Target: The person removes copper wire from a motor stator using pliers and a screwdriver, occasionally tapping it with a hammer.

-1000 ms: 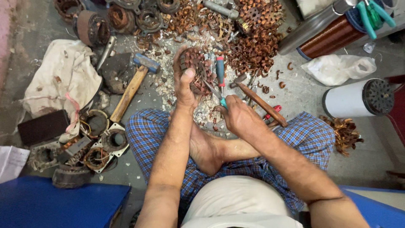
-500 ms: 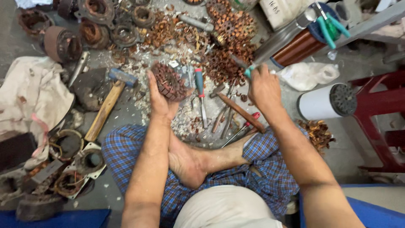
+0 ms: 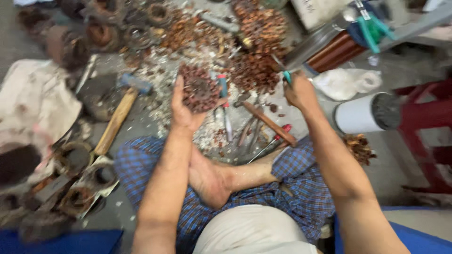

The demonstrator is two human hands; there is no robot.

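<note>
Both hands raised: left hand [image 3: 184,109] cups a copper-wound core [image 3: 200,88], right hand [image 3: 298,91] fisted around a green-handled tool [image 3: 283,70].

Floor [image 3: 141,117], grey concrete: hammer [image 3: 117,117], screwdrivers [image 3: 226,108], copper scrap pile [image 3: 259,51], rusty rings [image 3: 84,178], cloth [image 3: 33,103], white cylinder [image 3: 362,113].

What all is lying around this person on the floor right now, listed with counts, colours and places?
round copper-wound motor core: one, reddish brown, in left hand
teal-handled cutting tool: one, in right hand, partly hidden
wooden-handled hammer: one, tan handle, floor at left
blue-and-red-handled screwdriver: one, beside the core
heap of copper wire scrap: one, orange-brown, floor ahead
white cylindrical canister: one, on its side, right
crumpled white plastic bag: one, upper right
dirty beige cloth: one, far left
rusty motor housings: several, lower left, blurred
left hand: grip shut on core
right hand: grip shut on tool
</note>
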